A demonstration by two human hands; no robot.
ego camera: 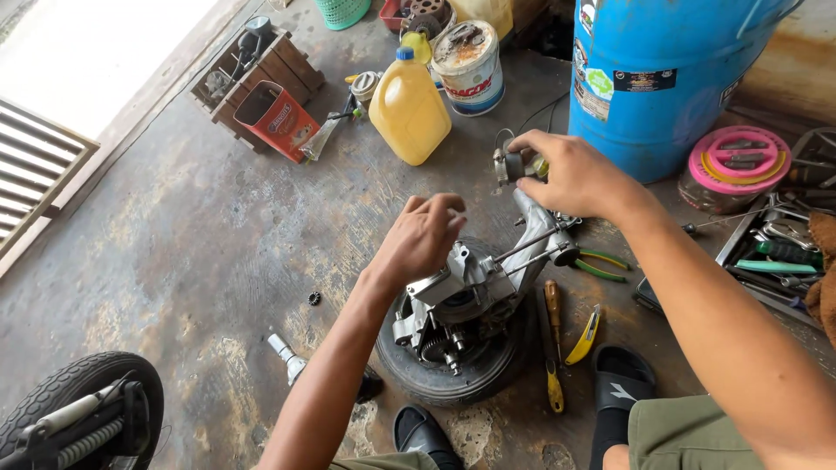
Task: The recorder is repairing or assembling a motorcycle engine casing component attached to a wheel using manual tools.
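on a stained concrete floor (200, 235), the engine casing (475, 287) lies on a small tyre (453, 365). left hand (422, 239) pinches its top; right hand (570, 174) clasps a small cylindrical part (515, 164). yellow jug (409, 106), blue drum (662, 78), pliers (601, 264) crowd around.

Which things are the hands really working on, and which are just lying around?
Being worked on:
left hand on the engine block
right hand gripping a small metal part
tyre under the engine

Lying about:
yellow jug
blue barrel
paint tin
green pliers
screwdriver
wooden crate
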